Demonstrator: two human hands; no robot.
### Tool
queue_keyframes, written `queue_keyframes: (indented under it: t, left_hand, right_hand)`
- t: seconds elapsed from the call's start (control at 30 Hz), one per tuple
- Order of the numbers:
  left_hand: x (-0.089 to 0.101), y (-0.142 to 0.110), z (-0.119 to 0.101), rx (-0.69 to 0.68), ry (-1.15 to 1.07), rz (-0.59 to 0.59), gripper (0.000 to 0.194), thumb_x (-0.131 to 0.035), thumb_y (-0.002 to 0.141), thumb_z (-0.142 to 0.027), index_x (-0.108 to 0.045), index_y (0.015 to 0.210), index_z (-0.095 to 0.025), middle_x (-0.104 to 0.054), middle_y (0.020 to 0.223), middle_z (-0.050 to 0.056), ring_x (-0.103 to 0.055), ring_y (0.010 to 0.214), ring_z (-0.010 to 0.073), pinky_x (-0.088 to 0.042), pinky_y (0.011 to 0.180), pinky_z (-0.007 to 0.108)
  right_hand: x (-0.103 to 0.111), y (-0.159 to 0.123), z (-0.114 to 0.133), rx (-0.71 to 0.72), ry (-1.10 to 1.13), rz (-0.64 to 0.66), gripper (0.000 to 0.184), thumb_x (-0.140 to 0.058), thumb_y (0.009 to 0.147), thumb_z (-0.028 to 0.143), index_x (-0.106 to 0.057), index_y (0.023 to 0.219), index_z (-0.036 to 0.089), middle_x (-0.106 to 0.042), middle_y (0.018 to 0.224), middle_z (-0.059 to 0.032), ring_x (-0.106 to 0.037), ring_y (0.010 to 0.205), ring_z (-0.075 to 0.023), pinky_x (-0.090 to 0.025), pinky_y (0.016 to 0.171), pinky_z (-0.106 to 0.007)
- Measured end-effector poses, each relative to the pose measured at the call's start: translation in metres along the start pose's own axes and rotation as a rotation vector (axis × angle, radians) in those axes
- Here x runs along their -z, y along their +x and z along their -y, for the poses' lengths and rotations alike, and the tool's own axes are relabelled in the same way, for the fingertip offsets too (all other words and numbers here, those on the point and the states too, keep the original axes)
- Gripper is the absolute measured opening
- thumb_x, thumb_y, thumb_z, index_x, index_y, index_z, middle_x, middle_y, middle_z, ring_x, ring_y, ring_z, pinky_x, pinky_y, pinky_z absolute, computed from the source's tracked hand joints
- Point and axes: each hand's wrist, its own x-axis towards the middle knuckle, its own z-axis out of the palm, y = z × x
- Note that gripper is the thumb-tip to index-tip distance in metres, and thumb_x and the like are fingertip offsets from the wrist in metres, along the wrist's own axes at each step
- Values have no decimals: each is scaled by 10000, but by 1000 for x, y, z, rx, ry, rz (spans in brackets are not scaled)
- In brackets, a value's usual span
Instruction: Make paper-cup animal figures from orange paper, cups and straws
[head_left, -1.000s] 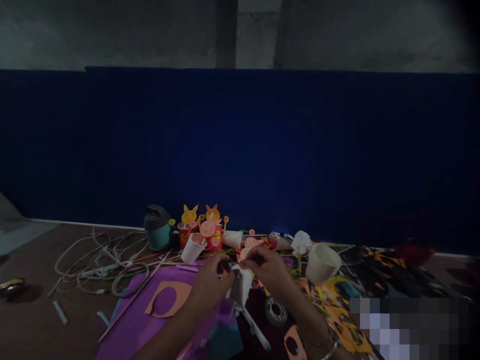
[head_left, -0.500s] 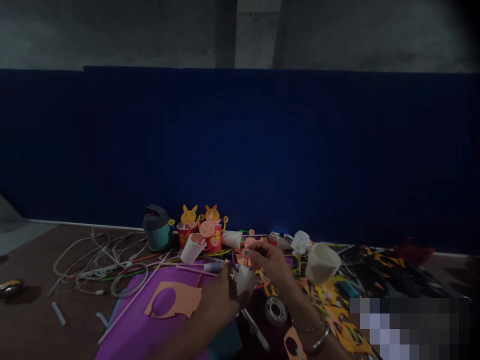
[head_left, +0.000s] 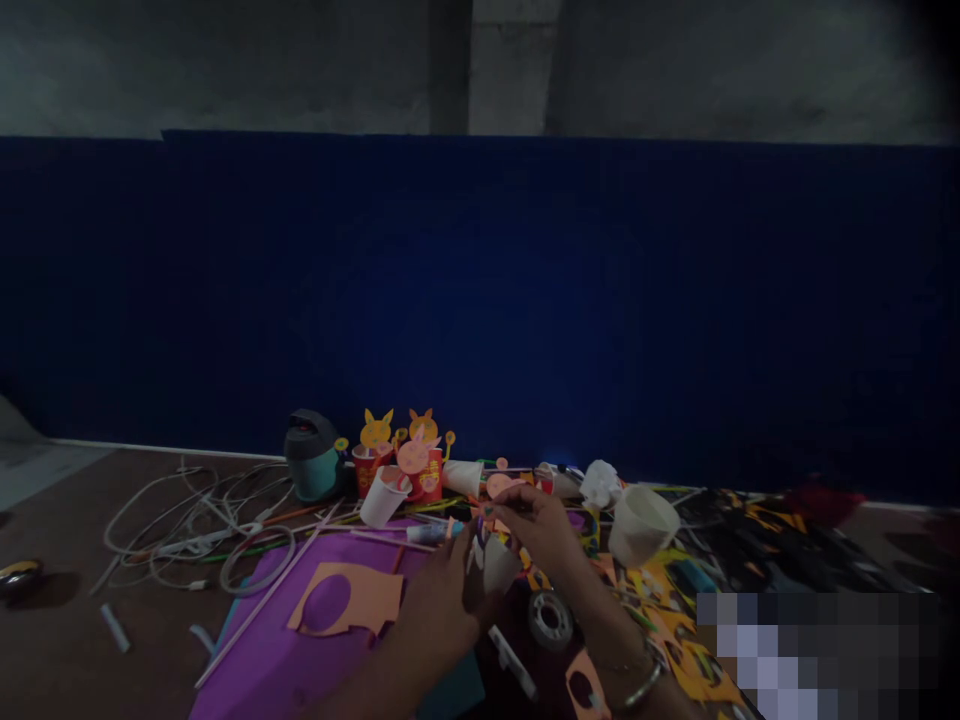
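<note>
A white paper cup (head_left: 500,566) sits tilted in my left hand (head_left: 439,592), whose fingers are closed around its left side and partly out of sight. Just above the cup's rim, my right hand (head_left: 546,532) is closed in a pinch on a small orange paper cutout (head_left: 487,511) with a green mark. Behind the fingers lies a round pink paper piece (head_left: 501,486). A roll of tape (head_left: 550,619) rests on the dark surface below my right wrist. Near my left hand an orange paper sheet (head_left: 375,592) with a round hole lies on purple paper (head_left: 292,675).
Red cups (head_left: 429,474) with paper animal faces stand at the back, beside a white cup (head_left: 385,497) and a teal-and-black device (head_left: 312,458). Tangled white cables (head_left: 187,520) spread leftward. To the right are a cream cup (head_left: 643,526) and yellow paper scraps (head_left: 690,650). A blue wall (head_left: 480,300) rises behind.
My left hand has shifted right and turned, bringing the white cup more upright beneath my right fingers. A blue-and-white tube behind that hand has come into view. My right hand stays nearly in place.
</note>
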Motion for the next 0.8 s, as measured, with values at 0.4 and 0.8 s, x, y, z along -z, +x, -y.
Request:
queue_keyframes:
  t: [0.4,0.8]
  left_hand:
    - [1,-1,-2,-3,83,33,719,-503,751,-447,-285,1383,-183,-506,1290,113,-478,1144,256,-352,950,323]
    - [2,-2,-3,-38,-7,9,671,-545,727,-406,-356,1349,-240,-533,1258,91,-479,1130,268,-343,934,331]
  right_hand:
    - [0,-1,3,-17,-1,0,117,-584,714,284,-555,738,173,-517,466,62,-453,329,-82,-345,359,-192]
    - [-5,-3,10,-96,94,19,243,-656,649,344,-471,687,191,-551,544,72,-440,278,-62,-312,286,-183]
